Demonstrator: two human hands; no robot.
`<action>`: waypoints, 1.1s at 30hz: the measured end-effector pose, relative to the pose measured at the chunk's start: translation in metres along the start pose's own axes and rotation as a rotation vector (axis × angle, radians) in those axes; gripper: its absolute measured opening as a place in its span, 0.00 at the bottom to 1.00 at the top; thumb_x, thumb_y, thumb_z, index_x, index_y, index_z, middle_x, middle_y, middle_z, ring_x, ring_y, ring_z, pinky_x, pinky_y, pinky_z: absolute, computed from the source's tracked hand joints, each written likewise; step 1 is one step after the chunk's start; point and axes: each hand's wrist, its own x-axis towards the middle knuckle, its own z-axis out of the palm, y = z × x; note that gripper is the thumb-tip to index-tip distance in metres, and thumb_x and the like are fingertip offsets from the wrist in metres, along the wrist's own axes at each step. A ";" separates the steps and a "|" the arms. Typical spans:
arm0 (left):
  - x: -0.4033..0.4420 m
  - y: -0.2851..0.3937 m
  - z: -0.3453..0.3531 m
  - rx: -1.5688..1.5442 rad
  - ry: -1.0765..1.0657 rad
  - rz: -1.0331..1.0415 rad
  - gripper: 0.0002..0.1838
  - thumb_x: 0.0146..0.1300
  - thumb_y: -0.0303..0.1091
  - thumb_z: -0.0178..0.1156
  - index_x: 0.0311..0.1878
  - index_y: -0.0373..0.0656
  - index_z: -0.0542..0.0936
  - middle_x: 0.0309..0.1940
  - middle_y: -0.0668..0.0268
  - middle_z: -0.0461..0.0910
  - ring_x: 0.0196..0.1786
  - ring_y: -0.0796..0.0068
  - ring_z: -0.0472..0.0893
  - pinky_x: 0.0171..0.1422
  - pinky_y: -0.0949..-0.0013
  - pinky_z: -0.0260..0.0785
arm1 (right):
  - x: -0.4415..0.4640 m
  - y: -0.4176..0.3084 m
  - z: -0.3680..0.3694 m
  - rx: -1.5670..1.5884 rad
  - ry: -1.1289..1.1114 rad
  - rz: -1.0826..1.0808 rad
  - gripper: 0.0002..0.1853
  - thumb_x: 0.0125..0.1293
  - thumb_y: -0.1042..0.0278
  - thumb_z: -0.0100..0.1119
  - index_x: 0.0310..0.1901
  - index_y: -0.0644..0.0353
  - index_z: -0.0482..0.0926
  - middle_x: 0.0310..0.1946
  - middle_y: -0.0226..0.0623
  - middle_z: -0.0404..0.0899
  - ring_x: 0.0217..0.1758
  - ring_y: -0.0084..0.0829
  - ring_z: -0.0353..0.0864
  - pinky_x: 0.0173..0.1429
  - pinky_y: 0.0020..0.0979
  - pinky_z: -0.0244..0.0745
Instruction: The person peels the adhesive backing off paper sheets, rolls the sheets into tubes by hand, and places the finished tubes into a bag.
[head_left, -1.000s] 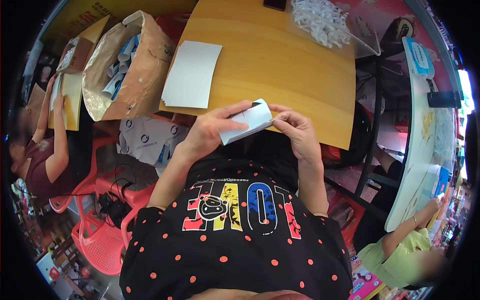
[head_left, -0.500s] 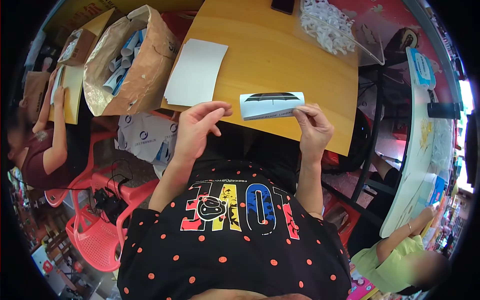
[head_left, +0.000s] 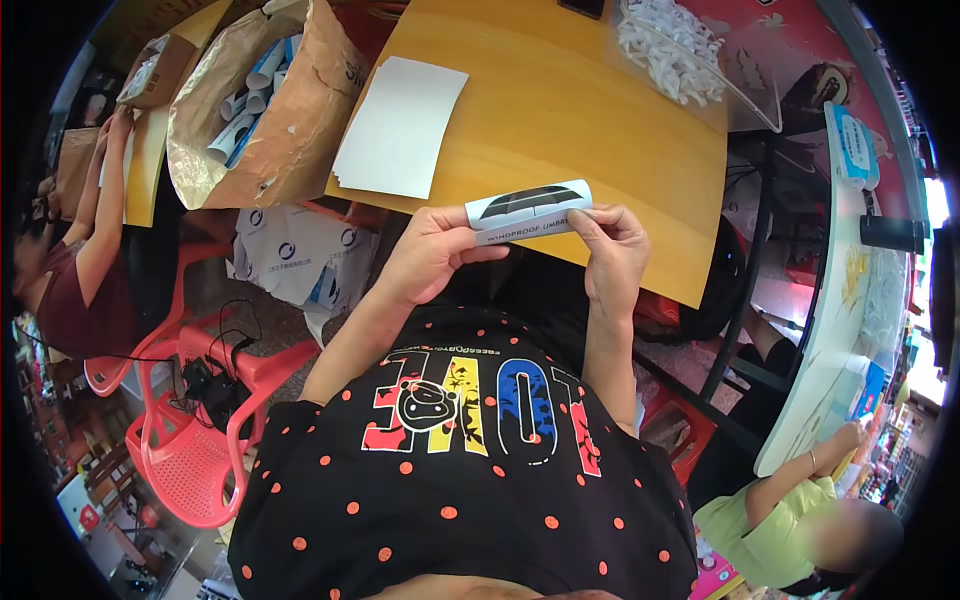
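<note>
Over the near edge of the tabletop (head_left: 590, 130), as seen from above, a printed roll (head_left: 530, 211) is lying crosswise between two hands, its umbrella picture facing the person. The left hand (head_left: 438, 252) is gripping one end; the right hand (head_left: 615, 252) is pinching the other, its thumb pressing beside the lettering. Each grip is narrow, holding nothing but the roll.

The main risk is probably lying in those pinched ends. Too hard a squeeze would be creasing or flattening the hollow roll, while too slack a hold could be letting it spring open if nothing is fastening its seam; the view is not showing whether anything is. Uneven twisting would likely be skewing it into a cone. Because the roll is hovering at the edge, a slip could be sending it off the tabletop. Sheets (head_left: 403, 125) are lying just beyond the left hand, their edges fanning slightly, so a stray knuckle could be pushing them askew.
</note>
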 end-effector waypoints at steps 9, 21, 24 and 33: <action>0.003 -0.016 -0.004 0.206 0.082 0.150 0.13 0.63 0.22 0.56 0.51 0.32 0.78 0.46 0.57 0.80 0.47 0.71 0.81 0.51 0.70 0.77 | 0.001 0.003 -0.001 0.012 -0.030 0.044 0.05 0.54 0.83 0.65 0.29 0.65 0.77 0.30 0.35 0.81 0.33 0.17 0.77 0.41 0.20 0.73; 0.002 -0.017 -0.006 0.175 0.091 0.132 0.14 0.64 0.25 0.56 0.52 0.33 0.77 0.45 0.60 0.80 0.45 0.76 0.80 0.45 0.71 0.79 | 0.010 0.005 -0.010 0.068 -0.142 0.256 0.05 0.54 0.81 0.65 0.31 0.65 0.78 0.28 0.31 0.81 0.31 0.17 0.77 0.41 0.19 0.71; 0.004 -0.020 -0.008 0.124 0.086 0.135 0.14 0.65 0.25 0.55 0.52 0.33 0.76 0.46 0.61 0.80 0.46 0.75 0.80 0.48 0.71 0.78 | 0.013 0.008 -0.011 0.041 -0.155 0.231 0.05 0.53 0.82 0.65 0.29 0.64 0.78 0.27 0.30 0.80 0.29 0.16 0.75 0.37 0.18 0.68; 0.004 -0.022 -0.008 0.084 0.020 0.114 0.14 0.64 0.27 0.57 0.52 0.34 0.76 0.45 0.63 0.80 0.46 0.77 0.79 0.50 0.72 0.76 | 0.008 0.010 -0.007 0.119 -0.165 0.245 0.05 0.54 0.82 0.65 0.31 0.64 0.78 0.27 0.31 0.80 0.31 0.19 0.77 0.41 0.20 0.72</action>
